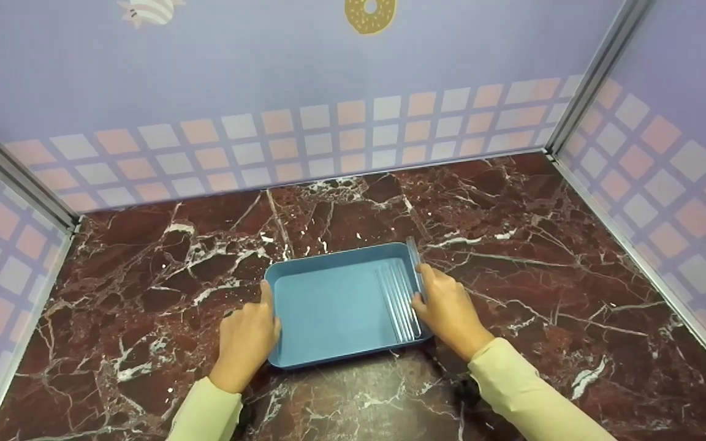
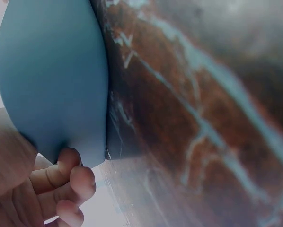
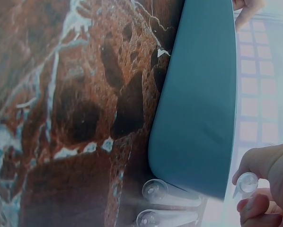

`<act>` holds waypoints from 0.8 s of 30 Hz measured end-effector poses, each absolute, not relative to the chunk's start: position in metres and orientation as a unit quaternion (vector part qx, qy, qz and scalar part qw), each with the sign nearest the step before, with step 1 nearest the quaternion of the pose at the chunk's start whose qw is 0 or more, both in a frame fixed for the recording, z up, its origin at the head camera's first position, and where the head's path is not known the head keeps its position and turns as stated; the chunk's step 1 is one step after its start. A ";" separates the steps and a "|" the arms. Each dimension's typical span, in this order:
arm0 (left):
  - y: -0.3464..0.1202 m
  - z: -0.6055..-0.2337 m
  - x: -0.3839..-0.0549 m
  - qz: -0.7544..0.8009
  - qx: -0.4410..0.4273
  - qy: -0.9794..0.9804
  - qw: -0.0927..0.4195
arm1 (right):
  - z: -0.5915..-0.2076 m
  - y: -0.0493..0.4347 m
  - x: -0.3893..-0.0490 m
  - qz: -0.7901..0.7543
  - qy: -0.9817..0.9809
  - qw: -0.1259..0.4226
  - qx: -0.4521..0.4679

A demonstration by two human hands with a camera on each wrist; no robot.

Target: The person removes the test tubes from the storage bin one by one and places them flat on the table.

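A shallow blue tray (image 1: 328,306) lies on the dark red marble surface. My left hand (image 1: 247,334) grips its left end. In the left wrist view, curled fingertips (image 2: 70,158) of that hand touch the tray's outer wall (image 2: 54,80). My right hand (image 1: 451,309), at the tray's right end, pinches a clear test tube (image 3: 248,182) between thumb and fingers. Several clear test tubes (image 1: 399,303) lie side by side inside the tray's right part. Two more clear tubes (image 3: 155,190) rest beside the tray's end in the right wrist view; my right hand mostly hides that spot in the head view.
Purple panels with pink and white squares (image 1: 316,138) enclose the back and both sides. Grey metal posts (image 1: 598,73) stand at the corners. Marble surface (image 1: 543,245) extends around the tray.
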State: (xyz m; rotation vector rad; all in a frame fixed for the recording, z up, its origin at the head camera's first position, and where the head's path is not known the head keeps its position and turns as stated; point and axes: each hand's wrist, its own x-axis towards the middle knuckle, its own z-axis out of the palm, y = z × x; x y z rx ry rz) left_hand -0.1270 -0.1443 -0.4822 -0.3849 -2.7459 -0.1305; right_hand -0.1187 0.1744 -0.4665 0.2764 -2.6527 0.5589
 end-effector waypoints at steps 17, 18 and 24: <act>-0.144 -0.482 -0.128 -0.051 -0.129 -0.976 0.168 | -0.470 0.181 -0.119 0.206 -0.951 0.209 0.096; -0.144 -0.481 -0.128 -0.051 -0.128 -0.977 0.164 | -0.470 0.182 -0.119 0.207 -0.951 0.209 0.096; -0.144 -0.481 -0.128 -0.055 -0.122 -0.980 0.149 | -0.471 0.185 -0.119 0.204 -0.951 0.212 0.098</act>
